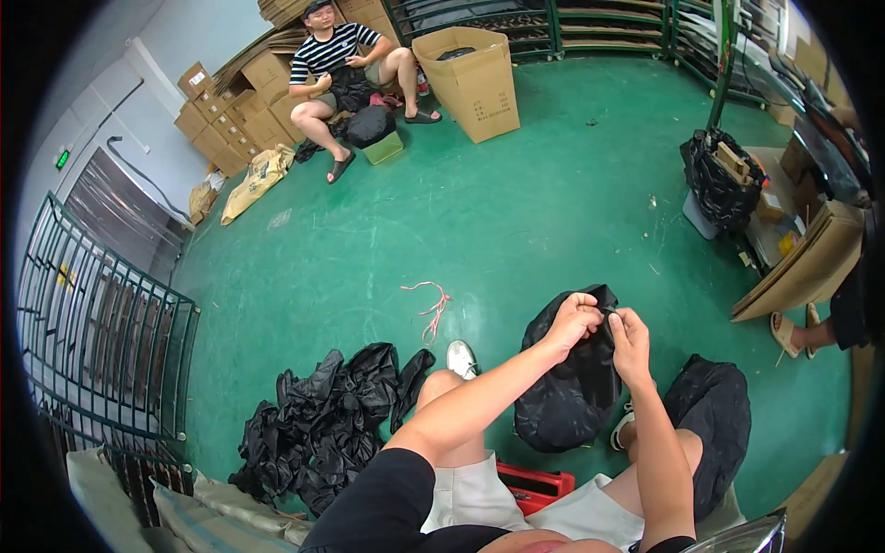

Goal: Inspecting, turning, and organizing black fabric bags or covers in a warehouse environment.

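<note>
The left hand [576, 323] and right hand [631, 346] pinch the top edge of a round black cloth bundle [564, 401] near four o'clock. A messy black cloth heap [323, 424] lies at seven o'clock on the smooth green floor [544, 203].

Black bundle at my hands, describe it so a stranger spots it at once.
On the green floor, look between the wearer's white shoes for a rounded black bundle. Unlike the crumpled black heap at left and black pile at right, it has the left hand and right hand at its top.
</note>
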{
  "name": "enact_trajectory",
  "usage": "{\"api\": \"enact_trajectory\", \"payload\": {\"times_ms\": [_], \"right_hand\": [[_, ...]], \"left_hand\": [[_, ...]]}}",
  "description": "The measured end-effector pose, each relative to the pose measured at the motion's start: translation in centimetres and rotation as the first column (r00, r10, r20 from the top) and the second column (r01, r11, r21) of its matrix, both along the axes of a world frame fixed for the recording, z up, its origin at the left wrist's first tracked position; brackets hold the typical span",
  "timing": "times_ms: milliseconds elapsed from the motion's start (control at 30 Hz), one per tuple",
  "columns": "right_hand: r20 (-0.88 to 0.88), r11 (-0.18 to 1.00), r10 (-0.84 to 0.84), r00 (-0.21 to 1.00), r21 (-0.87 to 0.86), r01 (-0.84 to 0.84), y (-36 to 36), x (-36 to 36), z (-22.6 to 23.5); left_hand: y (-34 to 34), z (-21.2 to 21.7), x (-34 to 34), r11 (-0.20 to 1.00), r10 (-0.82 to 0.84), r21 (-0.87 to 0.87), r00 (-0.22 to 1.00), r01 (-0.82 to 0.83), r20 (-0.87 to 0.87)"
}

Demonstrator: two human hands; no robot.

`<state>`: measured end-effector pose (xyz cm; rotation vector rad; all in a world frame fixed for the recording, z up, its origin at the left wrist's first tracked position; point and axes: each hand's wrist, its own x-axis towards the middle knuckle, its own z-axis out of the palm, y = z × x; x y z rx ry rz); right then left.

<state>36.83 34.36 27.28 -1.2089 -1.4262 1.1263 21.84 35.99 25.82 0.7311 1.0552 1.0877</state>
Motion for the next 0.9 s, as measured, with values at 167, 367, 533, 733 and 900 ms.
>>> {"api": "enact_trajectory", "payload": {"times_ms": [167, 367, 533, 733, 900], "right_hand": [[-0.077, 0.999, 0.046, 0.996, -0.024, -0.048, -0.1, 0.1, 0.0], [-0.168, 0.994, 0.059, 0.984, -0.079, -0.073, -0.1, -0.1, -0.1], [-0.107, 0.995, 0.101, 0.989, 0.009, -0.100, 0.0, 0.1, -0.5], [-0.045, 0.984, 0.161, 0.986, -0.070, -0.164, -0.2, 0.3, 0.1], [-0.091, 0.987, 0.156, 0.984, -0.025, -0.159, 0.1, 0.4, -0.4]], "left_hand": [[0.1, 0.0, -0.4, 1.000, 0.008, 0.024, 1.000, -0.008, 0.029], [0.2, -1.2, -1.1, 0.958, 0.000, 0.287, 0.997, 0.024, -0.082], [-1.1, 1.3, -1.3, 0.832, 0.125, 0.532, 0.884, 0.153, -0.451], [-1.5, 2.5, -2.2, 0.685, 0.272, 0.572, 0.571, 0.450, -0.775], [-1.1, 2.4, -2.5, 0.646, 0.360, 0.626, 0.548, 0.438, -0.755]]}}
